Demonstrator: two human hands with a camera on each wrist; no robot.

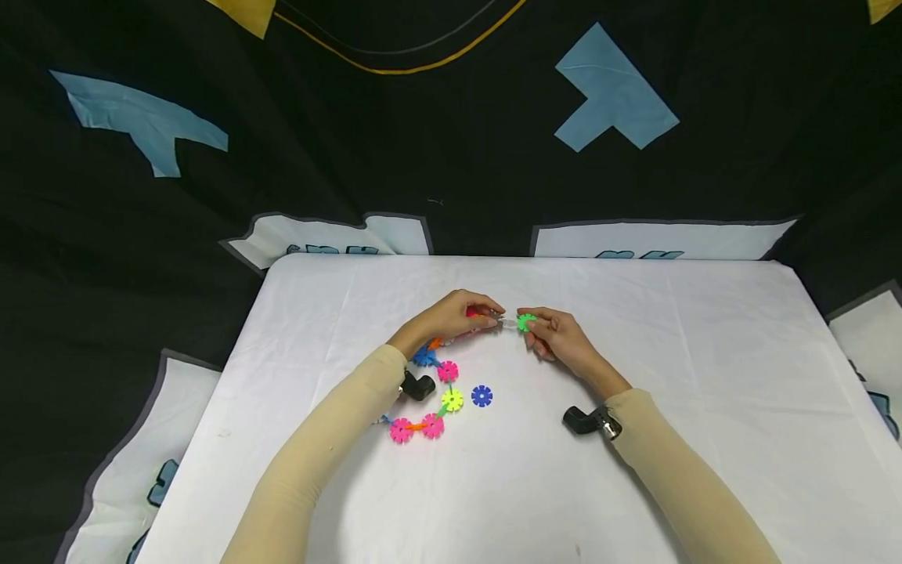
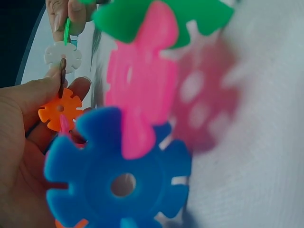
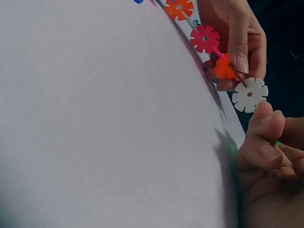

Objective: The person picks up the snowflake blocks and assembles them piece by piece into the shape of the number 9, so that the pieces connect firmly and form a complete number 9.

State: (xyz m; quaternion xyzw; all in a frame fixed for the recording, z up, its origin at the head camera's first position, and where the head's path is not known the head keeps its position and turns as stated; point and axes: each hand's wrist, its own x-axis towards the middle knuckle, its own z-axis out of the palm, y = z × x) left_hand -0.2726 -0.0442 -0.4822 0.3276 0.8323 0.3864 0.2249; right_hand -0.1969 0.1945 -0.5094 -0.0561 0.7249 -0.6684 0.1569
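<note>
A chain of notched plastic flower discs, slotted together, curves across the white table. My left hand pinches its far end, at a dark brown disc seen edge-on; beside it an orange disc lies against the fingers. A white disc joins the brown one and spans the gap between the hands. At the white disc's other side my right hand pinches a green disc, mostly hidden by fingers in the right wrist view. Large in the left wrist view, a blue disc hangs below a pink disc.
A loose blue disc lies on the table, right of the chain's yellow disc. Two pink discs, one of them a pink disc near the left forearm, are part of the chain. A black cloth hangs behind the table.
</note>
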